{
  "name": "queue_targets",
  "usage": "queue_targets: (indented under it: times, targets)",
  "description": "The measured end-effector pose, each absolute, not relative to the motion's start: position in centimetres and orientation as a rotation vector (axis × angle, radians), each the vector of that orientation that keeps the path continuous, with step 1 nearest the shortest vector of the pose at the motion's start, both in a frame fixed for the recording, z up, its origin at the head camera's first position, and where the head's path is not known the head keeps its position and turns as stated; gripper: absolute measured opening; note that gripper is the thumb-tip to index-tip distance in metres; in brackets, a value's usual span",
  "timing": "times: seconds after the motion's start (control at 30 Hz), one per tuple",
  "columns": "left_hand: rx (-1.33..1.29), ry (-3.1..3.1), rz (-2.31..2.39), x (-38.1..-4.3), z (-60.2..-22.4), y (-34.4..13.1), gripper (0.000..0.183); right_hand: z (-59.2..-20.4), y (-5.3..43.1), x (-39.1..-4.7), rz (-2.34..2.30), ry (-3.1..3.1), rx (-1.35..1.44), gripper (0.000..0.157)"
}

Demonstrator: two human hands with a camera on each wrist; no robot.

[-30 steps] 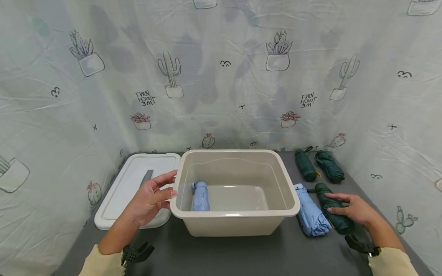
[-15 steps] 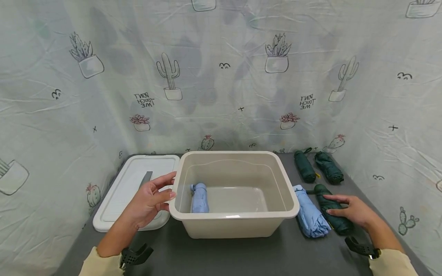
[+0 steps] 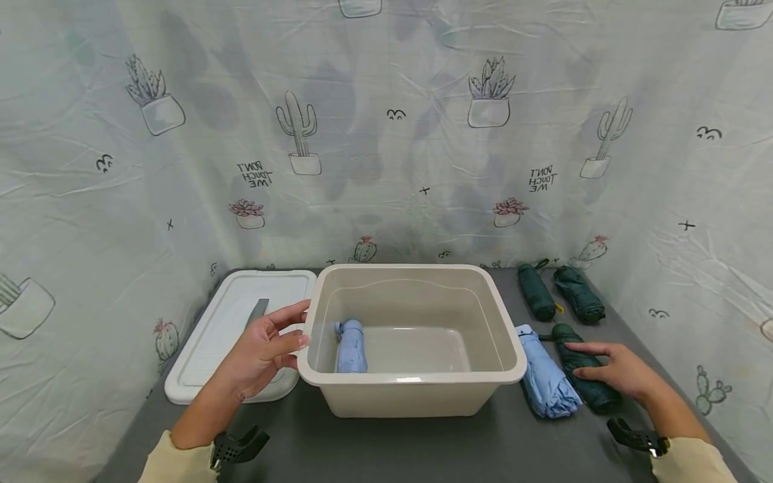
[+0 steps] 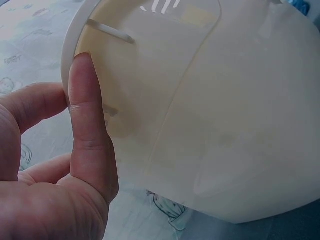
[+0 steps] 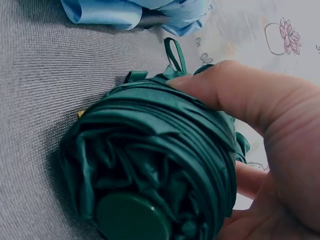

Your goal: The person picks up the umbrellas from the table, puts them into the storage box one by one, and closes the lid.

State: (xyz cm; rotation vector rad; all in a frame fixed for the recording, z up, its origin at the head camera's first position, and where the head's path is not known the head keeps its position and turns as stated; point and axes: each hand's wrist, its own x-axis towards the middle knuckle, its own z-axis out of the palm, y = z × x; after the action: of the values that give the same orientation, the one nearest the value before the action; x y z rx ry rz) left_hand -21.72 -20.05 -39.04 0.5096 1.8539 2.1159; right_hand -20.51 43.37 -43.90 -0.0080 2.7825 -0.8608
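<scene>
My left hand point(image 3: 266, 352) holds the left rim of a beige plastic bin point(image 3: 407, 396), thumb and fingers at its edge; the left wrist view has the thumb against the outer wall point(image 4: 165, 115). Inside the bin, at its left end, lies a light blue folded umbrella point(image 3: 351, 347). To the right of the bin, my right hand point(image 3: 631, 369) grips a dark green folded umbrella point(image 3: 582, 372) lying on the table. In the right wrist view its round end faces the camera and the thumb presses its side. A second light blue folded umbrella point(image 3: 548, 376) lies between bin and right hand.
Two more dark green folded umbrellas point(image 3: 536, 292) point(image 3: 578, 294) lie at the back right of the grey table point(image 3: 410, 453). Left of the bin is a white lid point(image 3: 208, 342) with a grey strip point(image 3: 258, 308) on it. A patterned curtain point(image 3: 374, 154) encloses the table.
</scene>
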Motion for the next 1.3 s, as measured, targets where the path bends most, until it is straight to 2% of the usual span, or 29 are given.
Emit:
queue_targets:
  times: [0.3, 0.57, 1.3]
  targets:
    - [0.494, 1.874, 2.109, -21.5, -38.8, -20.0, 0.065, -44.2, 43.8, -20.4, -0.877, 2.814, -0.002, 0.061]
    - [0.489, 1.871, 2.098, -21.7, -38.8, -20.0, 0.067, -43.9, 44.0, -19.6, -1.012, 2.795, 0.058, 0.063]
    - [0.486, 1.893, 2.085, -21.7, -38.6, -20.0, 0.067, -36.5, 39.9, -19.5, -1.557, 2.482, -0.076, 0.056]
